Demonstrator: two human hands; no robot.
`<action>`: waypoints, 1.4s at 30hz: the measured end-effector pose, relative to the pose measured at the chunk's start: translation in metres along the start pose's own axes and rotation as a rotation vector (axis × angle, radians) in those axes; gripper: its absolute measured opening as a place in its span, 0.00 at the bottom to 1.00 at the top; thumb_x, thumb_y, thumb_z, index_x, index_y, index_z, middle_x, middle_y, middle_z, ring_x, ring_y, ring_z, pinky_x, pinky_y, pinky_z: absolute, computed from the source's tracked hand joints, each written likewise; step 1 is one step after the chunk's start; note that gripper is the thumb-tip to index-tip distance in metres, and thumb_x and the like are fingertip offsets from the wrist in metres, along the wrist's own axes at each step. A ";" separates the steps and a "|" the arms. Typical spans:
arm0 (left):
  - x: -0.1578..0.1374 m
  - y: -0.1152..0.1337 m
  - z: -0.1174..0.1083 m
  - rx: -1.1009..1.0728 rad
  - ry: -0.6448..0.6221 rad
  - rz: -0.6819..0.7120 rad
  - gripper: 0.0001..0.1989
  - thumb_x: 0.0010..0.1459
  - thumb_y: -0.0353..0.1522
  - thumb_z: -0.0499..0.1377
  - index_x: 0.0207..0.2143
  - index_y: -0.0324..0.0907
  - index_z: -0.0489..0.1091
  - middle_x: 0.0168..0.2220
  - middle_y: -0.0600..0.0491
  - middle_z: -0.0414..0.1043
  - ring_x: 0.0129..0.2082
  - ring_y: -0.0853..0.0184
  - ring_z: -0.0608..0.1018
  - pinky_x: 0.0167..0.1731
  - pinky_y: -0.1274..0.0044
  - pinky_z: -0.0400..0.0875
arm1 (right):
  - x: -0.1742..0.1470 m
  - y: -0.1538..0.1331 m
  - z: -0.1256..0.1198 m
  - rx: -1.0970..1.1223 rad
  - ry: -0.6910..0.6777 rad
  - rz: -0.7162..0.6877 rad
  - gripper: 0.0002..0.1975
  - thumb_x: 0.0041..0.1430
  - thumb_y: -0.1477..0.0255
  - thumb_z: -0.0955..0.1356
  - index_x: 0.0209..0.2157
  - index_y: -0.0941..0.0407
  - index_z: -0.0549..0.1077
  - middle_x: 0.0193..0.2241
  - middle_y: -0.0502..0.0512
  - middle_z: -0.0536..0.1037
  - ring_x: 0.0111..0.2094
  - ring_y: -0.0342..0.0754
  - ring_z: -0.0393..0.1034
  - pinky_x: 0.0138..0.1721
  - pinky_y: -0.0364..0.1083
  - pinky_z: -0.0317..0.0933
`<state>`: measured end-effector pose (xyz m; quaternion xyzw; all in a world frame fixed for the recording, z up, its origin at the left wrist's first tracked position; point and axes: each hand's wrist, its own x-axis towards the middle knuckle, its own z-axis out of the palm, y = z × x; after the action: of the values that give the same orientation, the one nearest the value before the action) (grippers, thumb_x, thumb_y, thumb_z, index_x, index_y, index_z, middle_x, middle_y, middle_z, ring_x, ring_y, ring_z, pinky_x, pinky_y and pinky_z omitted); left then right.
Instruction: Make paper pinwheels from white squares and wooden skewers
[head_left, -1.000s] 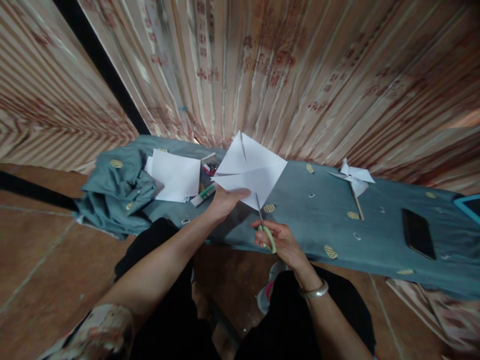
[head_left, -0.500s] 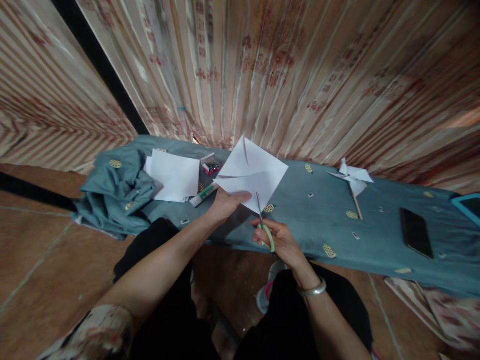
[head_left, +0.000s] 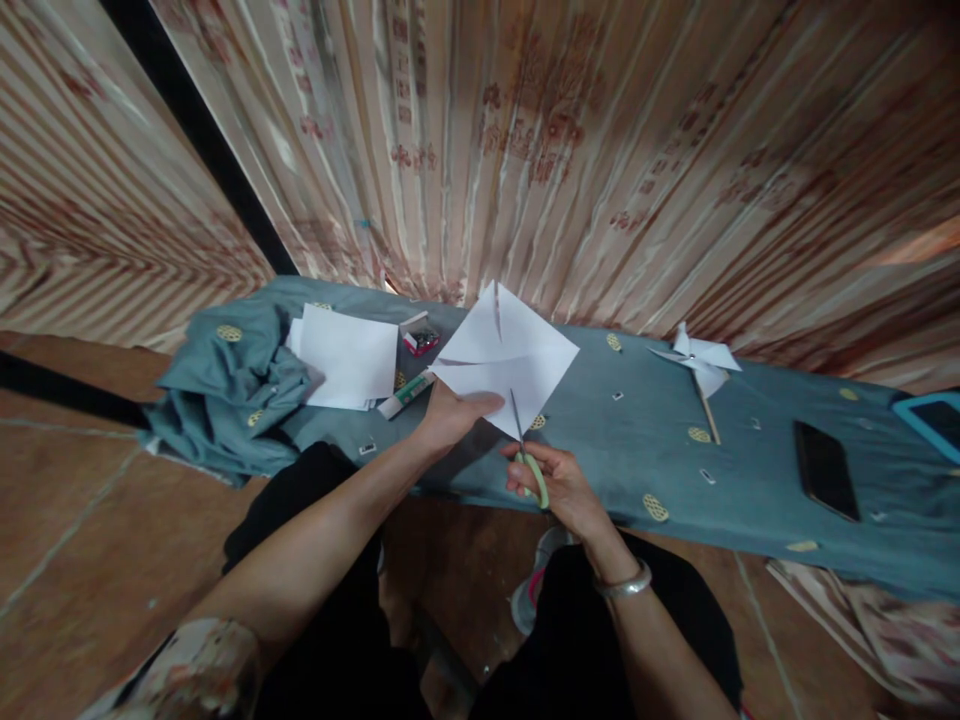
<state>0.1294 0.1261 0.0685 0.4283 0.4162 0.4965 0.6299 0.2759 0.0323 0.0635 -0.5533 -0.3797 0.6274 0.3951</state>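
- Our left hand (head_left: 453, 410) pinched the paper (head_left: 536, 350) in its fingers, over the cloth (head_left: 600, 460).
- Our right hand (head_left: 568, 488) had its fingers around the scissors (head_left: 541, 484), blades (head_left: 517, 418) at the paper's near corner.
- We had a pinwheel (head_left: 709, 357) to the right, a stack (head_left: 349, 355) to the left.

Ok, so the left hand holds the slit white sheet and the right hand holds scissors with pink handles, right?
Not quite: the head view shows light green handles, not pink. The left hand holds the slit white sheet, and the right hand the scissors.
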 end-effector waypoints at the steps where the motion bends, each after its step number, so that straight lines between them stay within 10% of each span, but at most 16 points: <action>1: -0.001 -0.001 0.000 0.024 -0.003 -0.001 0.18 0.33 0.30 0.68 0.32 0.38 0.73 0.33 0.50 0.77 0.32 0.62 0.77 0.37 0.72 0.71 | 0.000 0.000 0.000 -0.001 0.005 0.000 0.25 0.36 0.55 0.77 0.33 0.57 0.76 0.18 0.46 0.74 0.19 0.39 0.66 0.23 0.41 0.61; 42: -0.011 -0.009 0.004 0.043 -0.063 -0.056 0.13 0.35 0.32 0.67 0.28 0.38 0.74 0.28 0.51 0.77 0.27 0.66 0.75 0.31 0.75 0.71 | 0.003 0.001 0.003 -0.031 0.046 -0.081 0.28 0.37 0.55 0.77 0.39 0.56 0.73 0.17 0.44 0.70 0.18 0.41 0.63 0.22 0.42 0.58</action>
<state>0.1343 0.1132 0.0622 0.4452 0.4185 0.4557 0.6472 0.2727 0.0347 0.0614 -0.5576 -0.4024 0.5921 0.4202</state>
